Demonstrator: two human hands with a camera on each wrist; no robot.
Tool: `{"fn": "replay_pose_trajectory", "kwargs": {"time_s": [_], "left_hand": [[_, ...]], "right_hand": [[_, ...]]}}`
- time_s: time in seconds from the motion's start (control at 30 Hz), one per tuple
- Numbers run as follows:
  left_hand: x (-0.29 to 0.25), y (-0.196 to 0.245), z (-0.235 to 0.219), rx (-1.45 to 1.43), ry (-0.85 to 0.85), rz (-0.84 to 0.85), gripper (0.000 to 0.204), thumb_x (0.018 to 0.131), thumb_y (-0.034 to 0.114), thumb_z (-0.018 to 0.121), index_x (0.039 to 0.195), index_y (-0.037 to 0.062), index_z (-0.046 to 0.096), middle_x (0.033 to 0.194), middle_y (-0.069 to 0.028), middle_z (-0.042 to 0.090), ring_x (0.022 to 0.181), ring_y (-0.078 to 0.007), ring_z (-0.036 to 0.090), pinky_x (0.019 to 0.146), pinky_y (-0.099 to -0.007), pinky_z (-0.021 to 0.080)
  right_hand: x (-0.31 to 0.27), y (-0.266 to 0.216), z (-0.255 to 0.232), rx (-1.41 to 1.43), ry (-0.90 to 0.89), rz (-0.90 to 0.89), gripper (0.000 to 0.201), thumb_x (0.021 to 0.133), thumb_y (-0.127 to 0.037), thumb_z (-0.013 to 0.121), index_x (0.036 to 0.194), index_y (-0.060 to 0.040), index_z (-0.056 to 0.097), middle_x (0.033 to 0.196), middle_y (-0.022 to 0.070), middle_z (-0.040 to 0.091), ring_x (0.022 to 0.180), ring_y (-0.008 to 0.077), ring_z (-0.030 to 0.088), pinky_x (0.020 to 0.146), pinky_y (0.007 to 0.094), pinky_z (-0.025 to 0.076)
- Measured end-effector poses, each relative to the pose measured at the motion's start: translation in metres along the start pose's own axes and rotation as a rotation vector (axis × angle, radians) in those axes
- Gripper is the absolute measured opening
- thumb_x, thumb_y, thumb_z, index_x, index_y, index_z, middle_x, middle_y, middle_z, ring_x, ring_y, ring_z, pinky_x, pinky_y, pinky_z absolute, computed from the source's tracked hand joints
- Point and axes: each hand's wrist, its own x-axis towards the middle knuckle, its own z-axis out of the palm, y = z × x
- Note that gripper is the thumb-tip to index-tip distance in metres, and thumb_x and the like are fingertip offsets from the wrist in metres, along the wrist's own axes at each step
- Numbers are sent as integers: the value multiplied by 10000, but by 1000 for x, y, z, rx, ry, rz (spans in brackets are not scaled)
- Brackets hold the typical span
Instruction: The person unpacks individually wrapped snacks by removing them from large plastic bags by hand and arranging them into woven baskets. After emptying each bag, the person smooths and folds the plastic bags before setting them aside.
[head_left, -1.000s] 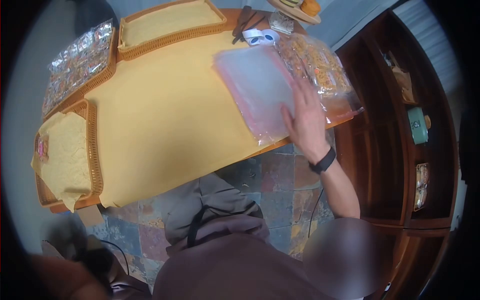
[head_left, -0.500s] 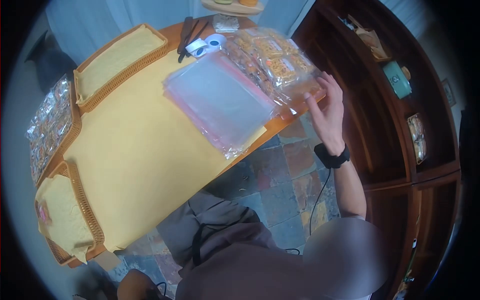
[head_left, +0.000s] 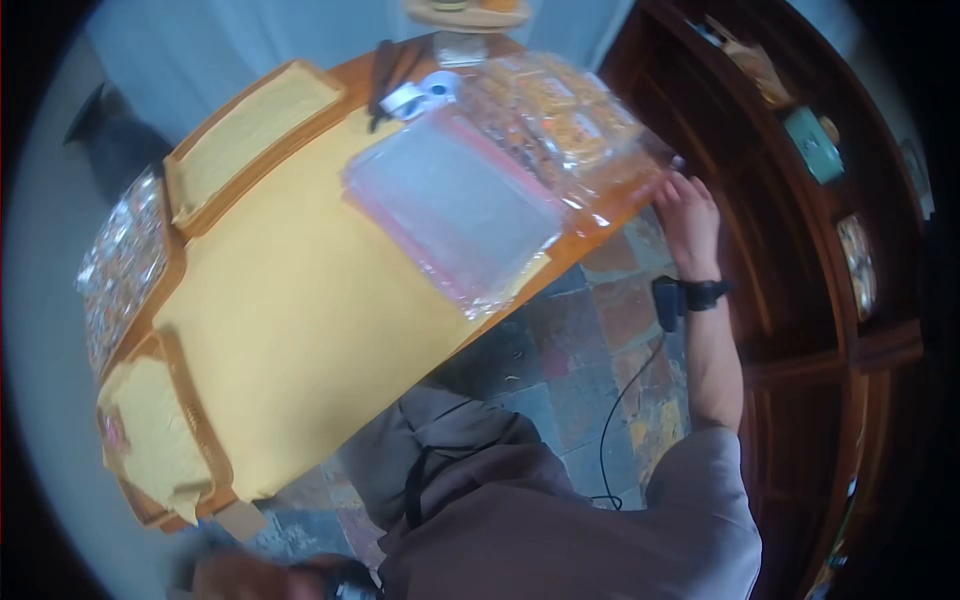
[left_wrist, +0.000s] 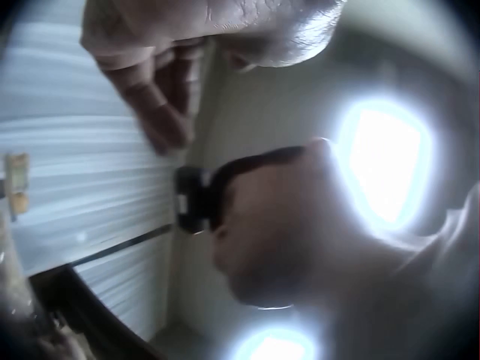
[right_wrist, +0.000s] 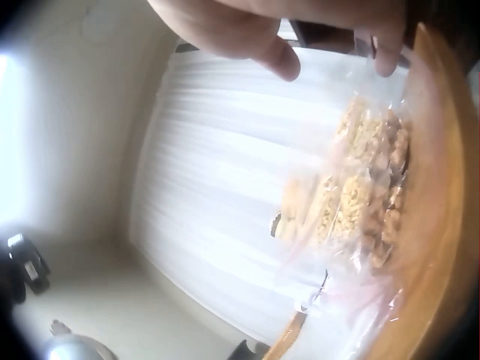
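At the table's right edge is the right hand (head_left: 690,225), its fingertips bent beside the loose end of a large clear bag of snack packs (head_left: 575,125). In the right wrist view the right hand (right_wrist: 277,34) has its thumb and a fingertip apart, close to the clear plastic; whether they touch it is unclear. A stack of clear, pink-edged bags (head_left: 460,205) lies flat left of the snack bag. Low beside the body, the left hand (head_left: 250,575) is blurred. The left wrist view shows the left hand (left_wrist: 210,37) with fingers loosely bent and holding nothing.
Yellow paper (head_left: 290,300) covers much of the table. Lined baskets (head_left: 257,130) and silvery packs (head_left: 125,260) stand along its far and left sides. White tape rolls (head_left: 438,88) and dark tools (head_left: 382,75) lie at the back. A wooden shelf (head_left: 800,365) stands right.
The right hand has moved off the pink-edged bags to the right, to the table's edge by the snack bag. The head view has swung right. The left hand remains low.
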Motion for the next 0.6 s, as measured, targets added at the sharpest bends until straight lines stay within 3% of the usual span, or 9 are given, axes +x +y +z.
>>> {"fn": "replay_pose_trajectory", "kwargs": {"time_s": [0.03,0.07,0.1,0.17,0.37,0.43,0.53,0.57,0.6], "left_hand": [[-23,-19,-11,-417,291,-294,372,982,301,644,1065,-61,617,1134,-214,623,1113,-345,599,1043,-491,476],[-3,-73,4,-350,509,-449,611,1060,471,492,1300,-89,534,1359,-296,545,1314,-408,512,1113,-515,425],[8,-91,2,-107,686,-681,790,1073,545,406,1493,-122,344,1556,-365,360,1469,-466,362,1163,-540,378],[4,-117,-20,-362,1023,-747,834,1070,588,341,1486,-134,378,1560,-344,388,1478,-485,352,1224,-570,293],[-5,-121,-23,-363,1040,-695,776,1093,533,307,1473,-134,419,1549,-343,409,1481,-463,368,1235,-539,305],[-7,-119,-22,-354,1039,-681,775,1093,534,309,1470,-133,422,1542,-340,420,1478,-461,373,1231,-537,311],[-8,-116,-21,-333,1044,-686,765,1092,531,319,1461,-129,434,1526,-331,448,1465,-453,397,1217,-531,332],[-8,-118,-21,-320,1047,-697,756,1093,528,327,1454,-126,443,1515,-325,464,1455,-447,416,1207,-528,347],[-10,-119,-21,-358,1025,-697,756,1093,528,327,1454,-126,443,1515,-325,464,1455,-447,416,1207,-528,347]], "right_hand": [[15,1,-12,39,-238,46,134,1032,-78,549,1124,18,546,1068,120,622,1037,263,632,935,390,532],[14,-3,-9,77,-343,166,143,1057,-126,511,1028,5,563,1008,112,621,953,253,629,910,387,531],[34,4,-19,190,-290,322,166,1064,-167,514,1037,-15,575,980,106,621,949,241,625,907,388,530],[45,1,-14,94,-223,346,218,1062,-235,562,1156,-40,588,1041,50,588,1023,218,597,958,396,511],[102,-7,-17,33,-488,561,286,1047,-312,614,1068,-27,629,1088,89,695,1052,216,704,841,291,616],[109,-8,-6,-17,-247,513,242,1054,-274,603,1043,-35,635,1053,83,702,948,222,717,747,277,621],[136,-8,-10,-54,-442,505,216,1063,-248,582,1042,-39,634,1001,90,699,924,222,703,726,290,603],[147,-8,-11,25,-403,529,206,1070,-228,552,1023,-42,628,949,91,683,917,231,672,788,343,575],[160,-7,-18,11,-647,475,201,1067,-215,538,990,-49,619,905,83,660,918,247,642,905,406,533]]}}
